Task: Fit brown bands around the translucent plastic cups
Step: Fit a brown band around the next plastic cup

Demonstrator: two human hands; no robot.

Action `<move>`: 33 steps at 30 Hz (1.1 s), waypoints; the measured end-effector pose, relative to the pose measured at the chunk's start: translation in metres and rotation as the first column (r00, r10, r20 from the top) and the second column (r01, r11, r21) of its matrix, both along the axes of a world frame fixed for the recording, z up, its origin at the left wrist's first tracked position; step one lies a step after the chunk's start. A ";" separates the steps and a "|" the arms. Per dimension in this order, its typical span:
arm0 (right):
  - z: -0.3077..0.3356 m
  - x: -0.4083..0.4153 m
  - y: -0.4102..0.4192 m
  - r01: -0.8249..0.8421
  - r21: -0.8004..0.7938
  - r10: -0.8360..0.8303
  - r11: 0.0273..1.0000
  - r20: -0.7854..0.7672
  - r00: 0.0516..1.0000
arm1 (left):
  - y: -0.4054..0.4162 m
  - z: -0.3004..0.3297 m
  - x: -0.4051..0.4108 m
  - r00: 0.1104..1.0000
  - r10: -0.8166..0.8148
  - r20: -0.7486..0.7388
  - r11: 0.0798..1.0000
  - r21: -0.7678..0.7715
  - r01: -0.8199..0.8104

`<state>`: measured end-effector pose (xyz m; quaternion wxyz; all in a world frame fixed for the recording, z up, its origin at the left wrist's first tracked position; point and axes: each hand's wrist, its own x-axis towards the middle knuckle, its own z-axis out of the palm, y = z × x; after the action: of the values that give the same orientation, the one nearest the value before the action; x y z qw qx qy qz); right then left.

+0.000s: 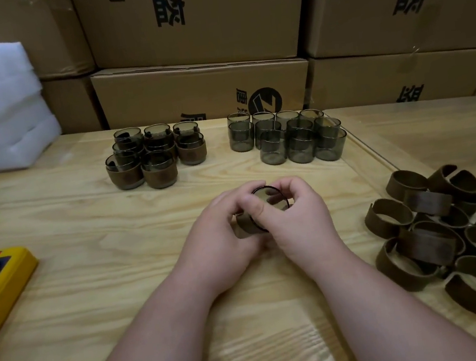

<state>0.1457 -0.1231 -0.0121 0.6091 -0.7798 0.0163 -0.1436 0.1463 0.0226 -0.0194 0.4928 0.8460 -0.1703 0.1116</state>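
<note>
Both hands at frame centre — left hand [230, 226] and right hand [299, 217] each grip one cup [269, 200] with brown band [245, 224]. Loose bands [437, 232] lower right on desk [94, 290].

It is a storeroom or packing room: printed cardboard boxes [191, 19] stand stacked behind the wooden worktable [54, 222], beyond the hands.

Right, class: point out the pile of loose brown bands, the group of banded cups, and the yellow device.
Loose brown bands [429, 241], head view, band mid-pile.
Banded cups [159, 175], head view, front cup's band.
Yellow device [8, 281], head view, right edge.
</note>
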 end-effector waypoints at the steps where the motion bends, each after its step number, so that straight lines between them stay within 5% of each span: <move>1: 0.000 0.001 0.000 0.024 0.015 -0.024 1.000 -0.001 1.000 | -0.001 0.000 0.000 1.000 -0.005 0.010 1.000 0.007 0.005; 7: -0.003 0.007 0.001 0.072 0.081 -0.076 0.994 0.040 0.996 | 0.000 -0.002 0.000 1.000 0.004 -0.015 0.999 -0.035 -0.005; 22: 0.002 0.006 0.009 -0.181 0.226 0.185 0.957 0.004 0.983 | 0.001 -0.003 0.006 0.993 0.105 -0.045 0.972 -0.206 -0.112; 30: -0.001 0.003 0.009 -0.321 0.151 0.309 0.935 0.097 0.946 | -0.003 0.002 0.002 0.994 0.105 -0.039 0.961 -0.252 -0.111; 33: -0.001 0.004 0.012 -0.331 0.251 0.322 0.910 0.080 0.943 | -0.002 0.002 0.002 0.992 0.115 -0.044 0.958 -0.261 -0.123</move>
<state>0.1498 -0.1109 -0.0134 0.7220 -0.6817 -0.1068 -0.0508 0.1483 0.0208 -0.0170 0.5955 0.7832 -0.0958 0.1508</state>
